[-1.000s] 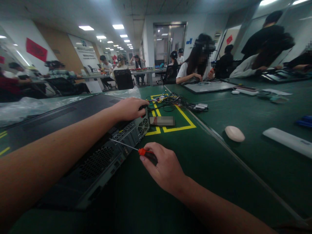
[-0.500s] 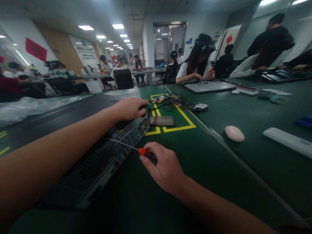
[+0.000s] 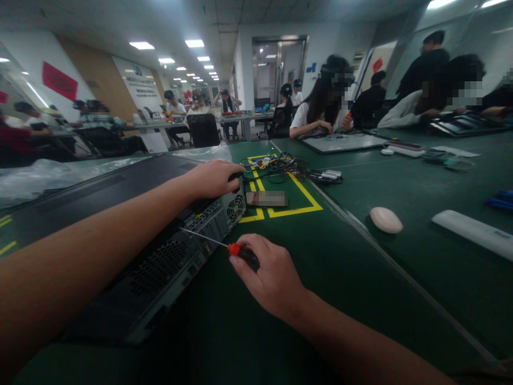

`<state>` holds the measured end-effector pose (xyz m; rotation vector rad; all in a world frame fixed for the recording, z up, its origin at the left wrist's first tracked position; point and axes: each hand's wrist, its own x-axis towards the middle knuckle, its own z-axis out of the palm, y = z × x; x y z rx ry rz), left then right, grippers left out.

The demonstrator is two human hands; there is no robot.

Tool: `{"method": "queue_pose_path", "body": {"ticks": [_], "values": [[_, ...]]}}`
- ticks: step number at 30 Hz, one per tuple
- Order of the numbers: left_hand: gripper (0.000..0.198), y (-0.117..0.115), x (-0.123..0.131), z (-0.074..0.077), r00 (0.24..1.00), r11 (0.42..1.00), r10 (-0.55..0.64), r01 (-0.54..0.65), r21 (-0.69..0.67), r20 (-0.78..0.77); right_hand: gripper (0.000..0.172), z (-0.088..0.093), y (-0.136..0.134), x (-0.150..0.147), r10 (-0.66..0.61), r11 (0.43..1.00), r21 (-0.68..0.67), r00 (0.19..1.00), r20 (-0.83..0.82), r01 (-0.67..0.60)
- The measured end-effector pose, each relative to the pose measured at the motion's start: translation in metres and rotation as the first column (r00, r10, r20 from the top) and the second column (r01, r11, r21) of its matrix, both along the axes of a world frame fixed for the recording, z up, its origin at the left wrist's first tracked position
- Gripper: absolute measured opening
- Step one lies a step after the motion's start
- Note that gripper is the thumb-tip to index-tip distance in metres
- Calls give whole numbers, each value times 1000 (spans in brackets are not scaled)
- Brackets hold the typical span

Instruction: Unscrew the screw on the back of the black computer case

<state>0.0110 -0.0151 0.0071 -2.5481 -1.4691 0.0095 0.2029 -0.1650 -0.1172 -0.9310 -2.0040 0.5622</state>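
Green and smooth, the table (image 3: 401,289) carries at frame left your dark metal computer case (image 3: 160,262), its back panel pierced like mesh. Your right hand (image 3: 268,272), lower centre, closes around the screwdriver (image 3: 233,249), whose thin steel shaft points up-left to this panel. Your left hand (image 3: 214,179) covers the case's upper edge, fingers bent; whether it squeezes, I cannot tell.

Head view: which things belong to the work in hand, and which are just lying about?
In use:
black boxy metal computer case, under the left hand
orange-and-black screwdriver, in the right hand

Apparently lying about:
pale rounded object
long white bar
crumpled clear plastic sheeting
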Motion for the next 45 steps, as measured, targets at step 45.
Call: {"method": "queue_pose_path", "body": {"ticks": [45], "values": [[61, 1, 0, 0, 1000, 1000, -1, 1, 6, -11, 14, 1, 1, 0, -26, 999, 31, 998, 49, 25]]}}
